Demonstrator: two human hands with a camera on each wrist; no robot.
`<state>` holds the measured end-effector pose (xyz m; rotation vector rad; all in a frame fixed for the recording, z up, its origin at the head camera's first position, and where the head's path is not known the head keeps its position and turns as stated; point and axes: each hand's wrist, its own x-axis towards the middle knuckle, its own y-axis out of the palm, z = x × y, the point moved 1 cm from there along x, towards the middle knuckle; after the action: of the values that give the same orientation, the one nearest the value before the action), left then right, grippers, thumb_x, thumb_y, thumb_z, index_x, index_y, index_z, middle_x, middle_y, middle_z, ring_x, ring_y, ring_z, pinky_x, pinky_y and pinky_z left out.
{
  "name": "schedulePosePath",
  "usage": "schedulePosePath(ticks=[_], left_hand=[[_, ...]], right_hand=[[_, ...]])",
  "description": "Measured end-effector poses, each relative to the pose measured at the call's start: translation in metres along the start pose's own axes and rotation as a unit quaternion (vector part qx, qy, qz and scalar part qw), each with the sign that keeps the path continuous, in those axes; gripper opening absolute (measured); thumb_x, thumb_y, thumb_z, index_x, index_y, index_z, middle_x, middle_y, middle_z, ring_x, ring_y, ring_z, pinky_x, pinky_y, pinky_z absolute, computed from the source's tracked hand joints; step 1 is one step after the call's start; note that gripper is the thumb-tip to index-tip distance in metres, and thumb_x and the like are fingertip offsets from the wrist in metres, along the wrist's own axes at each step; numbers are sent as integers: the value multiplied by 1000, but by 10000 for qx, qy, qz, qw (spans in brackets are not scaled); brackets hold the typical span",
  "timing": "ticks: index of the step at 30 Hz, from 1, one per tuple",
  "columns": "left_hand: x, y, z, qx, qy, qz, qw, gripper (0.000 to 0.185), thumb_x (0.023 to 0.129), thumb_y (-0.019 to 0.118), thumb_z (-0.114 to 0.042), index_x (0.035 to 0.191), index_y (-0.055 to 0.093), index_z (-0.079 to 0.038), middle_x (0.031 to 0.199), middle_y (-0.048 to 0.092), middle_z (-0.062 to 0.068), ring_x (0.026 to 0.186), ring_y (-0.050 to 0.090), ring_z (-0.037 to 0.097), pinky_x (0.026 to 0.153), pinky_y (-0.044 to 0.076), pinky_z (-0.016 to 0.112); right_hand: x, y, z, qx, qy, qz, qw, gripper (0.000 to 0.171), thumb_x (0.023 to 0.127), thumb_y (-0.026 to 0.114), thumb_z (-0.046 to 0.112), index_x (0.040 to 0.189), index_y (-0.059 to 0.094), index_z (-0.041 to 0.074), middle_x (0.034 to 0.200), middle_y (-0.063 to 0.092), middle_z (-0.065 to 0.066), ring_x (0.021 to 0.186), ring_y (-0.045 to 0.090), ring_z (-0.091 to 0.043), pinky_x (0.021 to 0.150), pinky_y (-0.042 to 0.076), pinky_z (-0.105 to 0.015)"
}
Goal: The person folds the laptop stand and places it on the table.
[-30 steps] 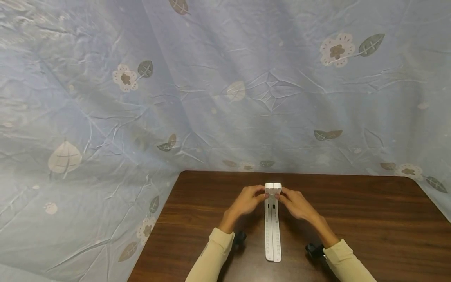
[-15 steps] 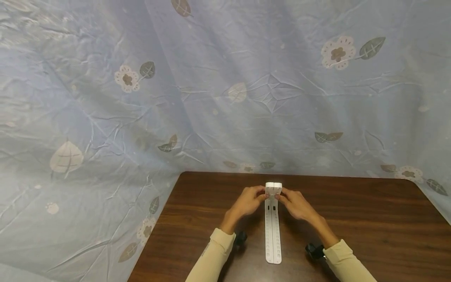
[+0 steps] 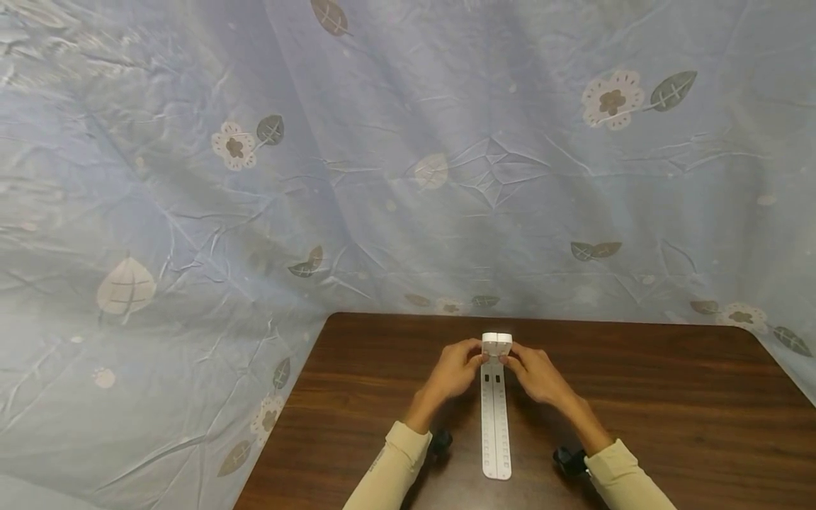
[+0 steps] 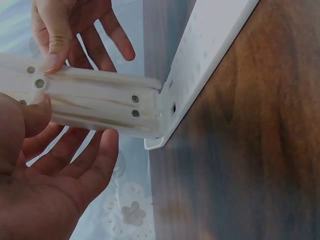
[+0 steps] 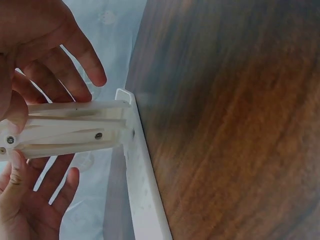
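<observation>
A white folding plastic stand (image 3: 496,425) is on the brown table, its long base of two side-by-side halves pointing toward me. At its far end rises an upright part (image 4: 100,102) with screws and narrow folded arms. My left hand (image 3: 454,368) pinches that upright from the left, thumb on the near face and fingers behind or beside it. From the other side my right hand (image 3: 538,375) holds it the same way. In the right wrist view, the base (image 5: 145,190) lies against the tabletop. The fingers behind the upright are partly hidden.
The dark wood-grain table (image 3: 676,397) has rounded far corners. A pale blue curtain (image 3: 395,142) with flowers and leaves hangs behind and to the left. Black wrist devices (image 3: 569,460) sit under both forearms, close above the table.
The head view has tilted slightly, so everything sits a little lower in it. Both hands keep their hold on the upright, with hardly any movement of the stand.
</observation>
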<state>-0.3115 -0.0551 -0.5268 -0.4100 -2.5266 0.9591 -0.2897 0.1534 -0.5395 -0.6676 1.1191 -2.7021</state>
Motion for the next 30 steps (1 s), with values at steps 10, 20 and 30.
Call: schedulePosePath(ticks=[10, 20, 30], left_hand=[[-8, 13, 0, 12, 137, -415, 9990, 20, 106, 67, -14, 123, 73, -6, 121, 78, 10, 115, 74, 26, 100, 61, 39], [-13, 12, -1, -217, 78, -346, 9991, 21, 106, 67, -15, 125, 72, -6, 124, 77, 11, 120, 73, 27, 104, 60, 42], [-16, 4, 1, -411, 126, -71, 9991, 23, 105, 69, -12, 127, 71, -4, 128, 75, 13, 126, 70, 31, 109, 58, 47]], right_hand=[[-9, 11, -3, 188, 90, -306, 9993, 28, 111, 59, 18, 134, 67, 5, 131, 74, -25, 121, 71, -48, 100, 59, -64], [-12, 10, -2, 175, 30, -390, 9991, 22, 109, 62, 15, 129, 67, 7, 124, 77, -21, 113, 75, -43, 90, 63, -58], [-12, 5, -2, 279, 101, 66, 9995, 24, 107, 65, 13, 130, 69, 11, 126, 77, -16, 116, 74, -38, 95, 61, -59]])
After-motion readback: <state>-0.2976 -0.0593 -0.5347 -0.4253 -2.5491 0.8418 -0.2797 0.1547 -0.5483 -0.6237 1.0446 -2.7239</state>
